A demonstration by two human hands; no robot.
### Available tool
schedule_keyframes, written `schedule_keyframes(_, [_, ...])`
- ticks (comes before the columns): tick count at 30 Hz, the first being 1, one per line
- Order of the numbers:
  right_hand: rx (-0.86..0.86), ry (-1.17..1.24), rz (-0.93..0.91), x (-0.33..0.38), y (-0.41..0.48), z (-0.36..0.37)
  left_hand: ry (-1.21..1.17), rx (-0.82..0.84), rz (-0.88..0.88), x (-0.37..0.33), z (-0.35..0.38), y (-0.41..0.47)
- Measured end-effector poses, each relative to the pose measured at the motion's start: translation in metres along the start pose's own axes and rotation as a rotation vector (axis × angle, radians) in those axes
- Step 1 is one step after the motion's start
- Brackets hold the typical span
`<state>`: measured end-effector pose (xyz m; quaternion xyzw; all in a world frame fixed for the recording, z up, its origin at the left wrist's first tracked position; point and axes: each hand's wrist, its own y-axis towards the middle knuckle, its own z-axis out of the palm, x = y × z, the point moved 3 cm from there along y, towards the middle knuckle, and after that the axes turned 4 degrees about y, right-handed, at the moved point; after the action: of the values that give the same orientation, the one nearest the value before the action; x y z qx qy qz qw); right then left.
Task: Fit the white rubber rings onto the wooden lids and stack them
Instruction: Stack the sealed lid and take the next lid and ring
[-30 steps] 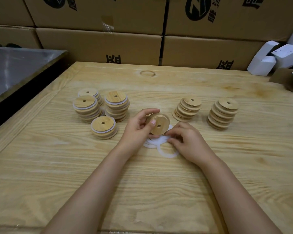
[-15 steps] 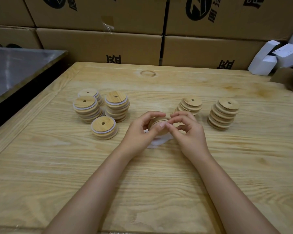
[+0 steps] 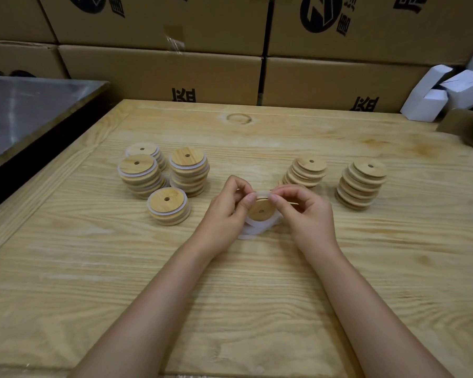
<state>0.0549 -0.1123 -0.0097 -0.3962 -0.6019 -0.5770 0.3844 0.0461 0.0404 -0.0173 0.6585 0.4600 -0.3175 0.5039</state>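
Note:
A round wooden lid [image 3: 260, 210] with a small centre hole is held tilted between both hands above the table. My left hand [image 3: 228, 208] grips its left edge. My right hand [image 3: 304, 211] pinches a white rubber ring [image 3: 262, 194] against the lid's top rim, and the ring runs around the lid. A few loose white rings [image 3: 250, 231] lie on the table under the lid, partly hidden. Left of my hands stand several stacks of ringed lids [image 3: 189, 174], the nearest a short stack [image 3: 168, 206]. Two stacks of bare lids [image 3: 306, 171] [image 3: 362, 186] stand to the right.
The work happens on a pale wooden table [image 3: 257, 282]. Cardboard boxes [image 3: 161, 75] form a wall behind it. A metal surface [image 3: 25, 110] lies beyond the left edge, across a dark gap. White folded cartons [image 3: 445, 91] sit at the far right corner.
My right hand picked a white ring from the table pile and brought it up to the lid. Both hands now work the ring around the lid's rim.

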Motion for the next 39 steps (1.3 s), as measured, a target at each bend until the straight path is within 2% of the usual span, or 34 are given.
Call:
schedule_keyframes(6, [-0.013, -0.002, 0.004, -0.001, 0.001, -0.002, 0.008, -0.004, -0.034, 0.001, -0.001, 0.0])
schedule_keyframes(15, [0.013, -0.015, 0.033, -0.002, 0.001, -0.003, -0.13, -0.026, -0.088, 0.003, -0.002, -0.002])
schedule_keyframes(27, [0.018, -0.025, 0.052, -0.004, 0.004, -0.004, -0.049, -0.101, -0.183, 0.003, -0.005, 0.0])
schedule_keyframes(34, [0.019, -0.012, 0.039, -0.004, 0.002, -0.004, 0.093, -0.078, -0.128, 0.004, -0.016, 0.0])
schedule_keyframes(39, [-0.002, -0.007, 0.053, -0.006, 0.003, -0.005, 0.079, -0.046, -0.118, 0.006, -0.019, 0.001])
